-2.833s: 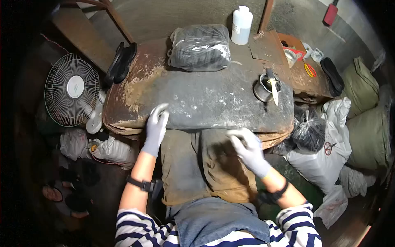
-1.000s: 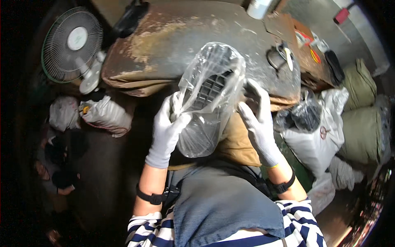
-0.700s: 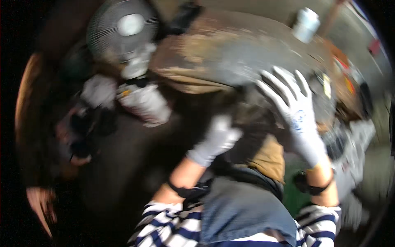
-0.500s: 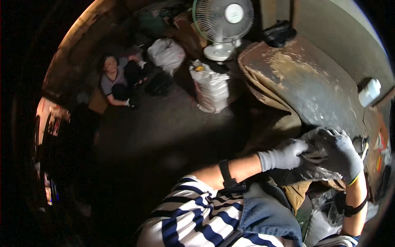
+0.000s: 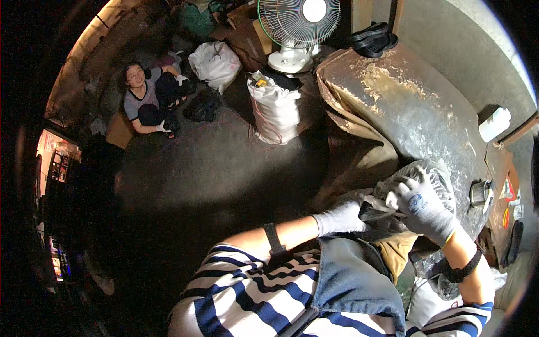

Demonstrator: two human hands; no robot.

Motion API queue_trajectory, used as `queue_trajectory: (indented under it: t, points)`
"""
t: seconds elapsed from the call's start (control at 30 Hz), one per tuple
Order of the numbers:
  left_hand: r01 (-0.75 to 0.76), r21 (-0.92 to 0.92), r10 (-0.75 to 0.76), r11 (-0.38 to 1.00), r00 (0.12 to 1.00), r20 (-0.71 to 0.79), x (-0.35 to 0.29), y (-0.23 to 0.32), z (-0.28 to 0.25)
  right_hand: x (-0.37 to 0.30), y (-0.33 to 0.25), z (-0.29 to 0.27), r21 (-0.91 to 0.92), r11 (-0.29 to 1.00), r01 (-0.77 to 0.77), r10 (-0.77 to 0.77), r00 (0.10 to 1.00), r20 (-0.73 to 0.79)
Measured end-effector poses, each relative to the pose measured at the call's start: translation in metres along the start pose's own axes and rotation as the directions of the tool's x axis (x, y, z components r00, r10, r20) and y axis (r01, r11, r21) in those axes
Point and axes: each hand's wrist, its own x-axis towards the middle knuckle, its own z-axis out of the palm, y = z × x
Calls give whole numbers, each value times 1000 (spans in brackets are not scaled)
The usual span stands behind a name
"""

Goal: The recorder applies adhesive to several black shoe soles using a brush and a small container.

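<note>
A crumpled, see-through plastic bag [image 5: 441, 175] with something dark inside lies at the near edge of the worn table, between my gloved hands. My left hand [image 5: 343, 218], in a grey glove, grips the bag's left end, its fingers partly hidden by the plastic. On top of the bag, my right hand [image 5: 421, 206] has its fingers curled into the gathered plastic. What the bag contains cannot be made out. Beneath it, a tan cloth [image 5: 397, 253] hangs by my denim apron.
The worn table [image 5: 404, 112] carries black sandals [image 5: 373, 40], a white bottle [image 5: 495, 124] and a metal cup [image 5: 480, 193]. Beyond stand a fan [image 5: 297, 33] and white sacks [image 5: 275, 115]. A co-worker [image 5: 149, 98] in gloves sits low at the far left.
Both hands have moved left with the bag, and my right hand has turned so its back shows. The whole view has shifted slightly, and the picture is brighter.
</note>
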Motion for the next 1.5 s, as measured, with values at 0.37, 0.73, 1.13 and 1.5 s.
queue_trajectory:
  t: [0.37,0.73,1.13,1.5]
  points:
    - [-424,-140,395,895,898,-193,2,-13,13,-40,-35,-20,331,892,-308,342,939,-48]
    - [-681,-26,625,732,656,423,112,218,-164,-81,-22,-65,388,782,-487,622,595,-508]
    - [-495,484,631,721,758,-165,43,128,16,-59,-56,51,939,-24,343,998,-47,43]
    - [-387,11,378,922,893,-245,39,118,10,-62,-54,87,595,-376,711,927,282,248]
